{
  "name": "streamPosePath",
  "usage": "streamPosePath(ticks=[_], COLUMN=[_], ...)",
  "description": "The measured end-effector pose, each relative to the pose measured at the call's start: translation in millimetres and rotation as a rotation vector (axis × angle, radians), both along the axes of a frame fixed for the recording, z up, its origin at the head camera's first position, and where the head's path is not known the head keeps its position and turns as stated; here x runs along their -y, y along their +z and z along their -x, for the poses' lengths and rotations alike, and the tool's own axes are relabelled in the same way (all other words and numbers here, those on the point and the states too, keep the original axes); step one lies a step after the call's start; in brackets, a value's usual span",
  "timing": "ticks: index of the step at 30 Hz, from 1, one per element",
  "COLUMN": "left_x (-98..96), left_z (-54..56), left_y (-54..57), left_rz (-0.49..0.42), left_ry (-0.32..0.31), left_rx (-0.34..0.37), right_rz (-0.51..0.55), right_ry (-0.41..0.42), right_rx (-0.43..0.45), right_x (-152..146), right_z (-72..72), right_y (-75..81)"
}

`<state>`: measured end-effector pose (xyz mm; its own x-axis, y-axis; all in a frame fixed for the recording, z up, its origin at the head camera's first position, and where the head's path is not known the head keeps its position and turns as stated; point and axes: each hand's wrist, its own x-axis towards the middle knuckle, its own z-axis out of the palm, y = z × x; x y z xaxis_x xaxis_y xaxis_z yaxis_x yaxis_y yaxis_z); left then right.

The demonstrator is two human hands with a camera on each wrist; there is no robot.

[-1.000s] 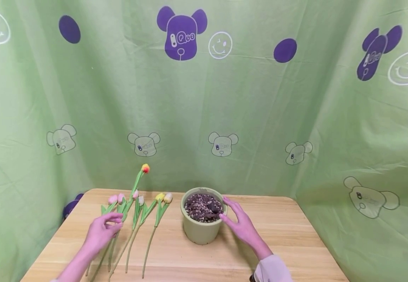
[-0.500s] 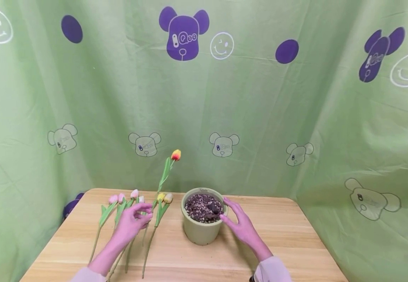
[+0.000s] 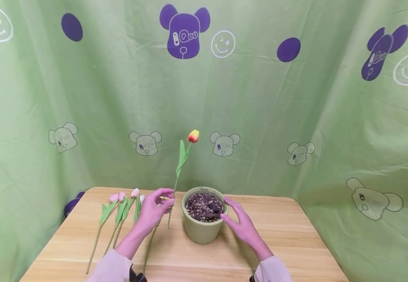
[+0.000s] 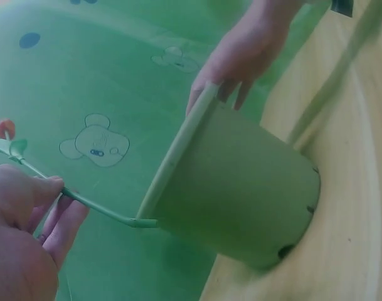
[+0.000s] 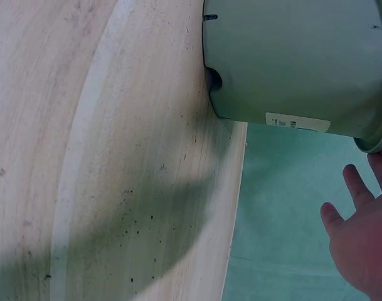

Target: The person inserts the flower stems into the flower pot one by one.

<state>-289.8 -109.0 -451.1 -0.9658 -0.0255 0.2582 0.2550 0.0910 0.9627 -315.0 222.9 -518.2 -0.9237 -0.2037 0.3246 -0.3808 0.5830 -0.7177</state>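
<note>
My left hand (image 3: 152, 209) pinches the stem of a red-and-yellow tulip (image 3: 193, 136), which stands nearly upright just left of the flowerpot. In the left wrist view, thumb and fingers grip the thin green stem (image 4: 100, 207), whose lower end overlaps the rim. The light-green flowerpot (image 3: 202, 234) stands on the table, filled with dark, speckled soil (image 3: 204, 207). At its right side my right hand (image 3: 242, 226) touches the rim with spread, mostly straight fingers. From the right wrist view, the pot's wall (image 5: 291, 69) carries a small label (image 5: 297, 121).
Several tulips lie on the left of the wooden table (image 3: 278, 243), including a pink one (image 3: 113, 198) and another pale pink one (image 3: 135, 192). A yellow one is mostly hidden behind my left hand. A green printed curtain (image 3: 253, 98) surrounds the table. Dark crumbs (image 5: 134, 219) dot the tabletop.
My left hand has carried the red-and-yellow tulip rightward and up from the other tulips to beside the pot, bringing it more upright. The right hand has stayed at the rim.
</note>
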Motion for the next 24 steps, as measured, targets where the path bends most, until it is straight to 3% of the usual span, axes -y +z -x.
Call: streamPosePath(ticks=[8, 24], left_x=[-22.3, -52.9], left_z=[16.2, 36.7], left_y=[7.8, 13.4], left_rz=[-0.062, -0.128], left_ry=[-0.026, -0.025], left_rx=[-0.056, -0.05], right_rz=[0.002, 0.008], right_ry=[0.003, -0.004], right_rx=[-0.017, -0.026], right_x=[-0.5, -0.1], right_z=[0.9, 0.9], right_y=[-0.6, -3.5])
